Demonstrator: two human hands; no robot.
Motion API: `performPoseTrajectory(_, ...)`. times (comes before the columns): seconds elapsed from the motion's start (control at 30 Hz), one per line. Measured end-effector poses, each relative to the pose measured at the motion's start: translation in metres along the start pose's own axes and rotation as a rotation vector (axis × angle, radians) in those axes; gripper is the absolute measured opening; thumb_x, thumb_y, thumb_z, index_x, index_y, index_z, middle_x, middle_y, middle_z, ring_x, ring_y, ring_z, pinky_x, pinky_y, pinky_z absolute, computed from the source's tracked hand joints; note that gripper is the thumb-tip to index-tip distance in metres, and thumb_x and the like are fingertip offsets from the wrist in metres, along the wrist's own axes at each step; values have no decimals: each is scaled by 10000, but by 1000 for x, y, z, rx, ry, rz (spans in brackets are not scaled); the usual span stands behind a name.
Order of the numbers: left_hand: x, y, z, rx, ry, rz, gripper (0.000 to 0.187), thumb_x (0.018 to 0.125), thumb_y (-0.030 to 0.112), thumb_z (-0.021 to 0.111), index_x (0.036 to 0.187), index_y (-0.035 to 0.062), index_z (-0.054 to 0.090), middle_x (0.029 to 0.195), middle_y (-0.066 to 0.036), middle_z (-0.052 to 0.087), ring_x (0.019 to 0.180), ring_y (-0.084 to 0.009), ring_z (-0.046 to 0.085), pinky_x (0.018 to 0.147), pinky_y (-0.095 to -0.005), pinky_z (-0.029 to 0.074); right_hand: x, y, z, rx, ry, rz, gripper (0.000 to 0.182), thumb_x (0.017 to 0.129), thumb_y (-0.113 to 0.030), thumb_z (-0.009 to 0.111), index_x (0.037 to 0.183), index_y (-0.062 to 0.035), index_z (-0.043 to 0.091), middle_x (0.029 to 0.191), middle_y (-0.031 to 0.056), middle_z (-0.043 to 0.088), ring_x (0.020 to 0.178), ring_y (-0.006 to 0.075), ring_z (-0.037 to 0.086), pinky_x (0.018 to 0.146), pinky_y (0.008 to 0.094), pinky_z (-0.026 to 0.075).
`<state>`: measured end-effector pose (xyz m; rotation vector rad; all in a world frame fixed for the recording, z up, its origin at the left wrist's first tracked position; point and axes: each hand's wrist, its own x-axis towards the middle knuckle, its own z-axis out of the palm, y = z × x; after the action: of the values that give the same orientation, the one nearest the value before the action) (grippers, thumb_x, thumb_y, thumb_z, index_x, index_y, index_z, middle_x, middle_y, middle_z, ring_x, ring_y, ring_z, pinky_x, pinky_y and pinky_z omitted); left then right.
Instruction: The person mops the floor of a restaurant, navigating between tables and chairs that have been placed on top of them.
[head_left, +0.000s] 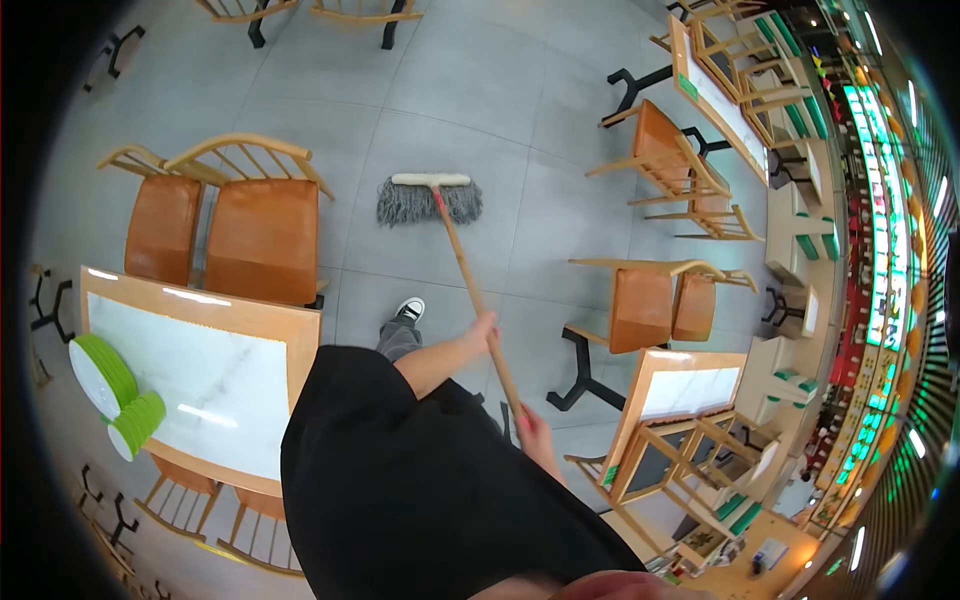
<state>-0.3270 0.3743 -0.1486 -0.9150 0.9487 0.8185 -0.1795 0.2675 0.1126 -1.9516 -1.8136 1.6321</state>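
Note:
A mop with a long wooden handle (466, 262) reaches forward from my body across the floor. Its grey string head (430, 205), under a whitish crossbar, rests on the tiles ahead of me. My left hand (484, 333) is wrapped round the middle of the handle, the arm stretched out from a black sleeve. Closer to my body, my right hand (534, 432) grips the handle near its upper end. Part of the right forearm is hidden behind my black top.
Grey floor tiles (450, 110) spread ahead. On the left, orange-seated chairs (262, 240) flank a table (220, 360) carrying stacked green-and-white dishes (105, 375). More chairs (640, 310) and a table (690, 390) with upturned chairs line the right. My shoe (410, 309) is on the floor.

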Motion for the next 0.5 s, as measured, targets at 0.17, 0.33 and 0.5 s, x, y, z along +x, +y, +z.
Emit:
performPoseTrajectory(0.17, -9, 88, 12, 8, -385, 299, 194, 825, 229, 539, 854, 65, 440, 743, -58, 527, 596, -137, 527, 479, -286, 465, 100, -96, 31, -6, -91, 10, 333, 871, -202, 476, 1113, 23, 518, 528, 45, 449, 431, 133, 449, 397, 298, 364)
performPoseTrajectory(0.33, -61, 150, 44, -55, -397, 520, 162, 848, 167, 516, 777, 35, 454, 660, -44, 492, 514, -106, 473, 435, -251, 415, 200, -142, 76, 52, -119, -65, 231, 874, -212, 460, 952, -1, 511, 507, 47, 432, 326, 156, 437, 308, 313, 344)
performPoseTrajectory(0.5, -31, 146, 14, 241, -225, 685, 190, 857, 177, 490, 740, 31, 453, 608, -46, 463, 470, -131, 438, 421, -267, 387, 213, -103, 114, -73, -41, -95, 215, 877, -221, 436, 950, -29, 498, 551, 88, 497, 361, 184, 474, 325, 315, 381)
